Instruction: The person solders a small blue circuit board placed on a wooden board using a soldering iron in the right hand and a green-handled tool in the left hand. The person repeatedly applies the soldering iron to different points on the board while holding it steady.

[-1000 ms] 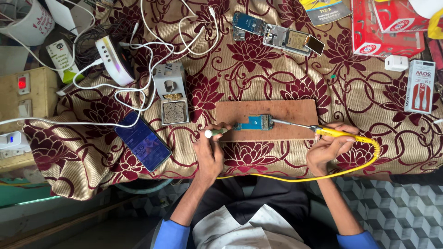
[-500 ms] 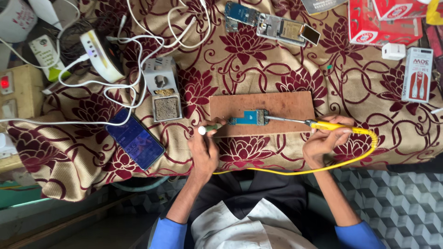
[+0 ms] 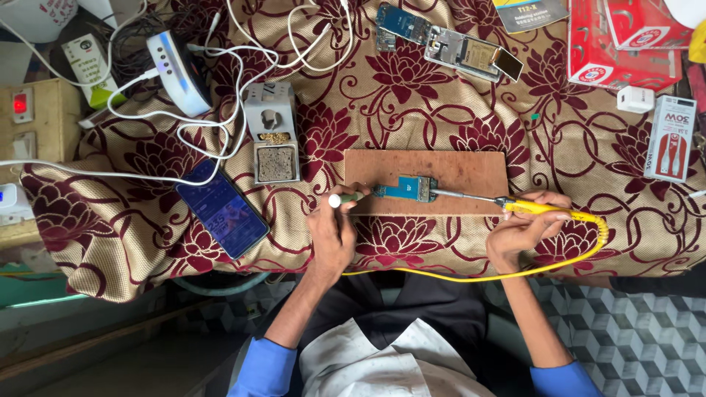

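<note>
Since 0.5 s ago, little has moved: the right hand [image 3: 523,229] still grips the soldering iron [image 3: 515,205] against the small blue circuit board [image 3: 406,189], while the left hand [image 3: 332,234] pinches a green tool [image 3: 347,198].

Soft, even daylight fills the scene, bright and without harsh shadows. The patterned cloth [image 3: 441,110] is crisp at centre; corners bend slightly from the wide lens. Mild glare sits on the phone screen [image 3: 222,209], and the lower floor is dimmer.
</note>
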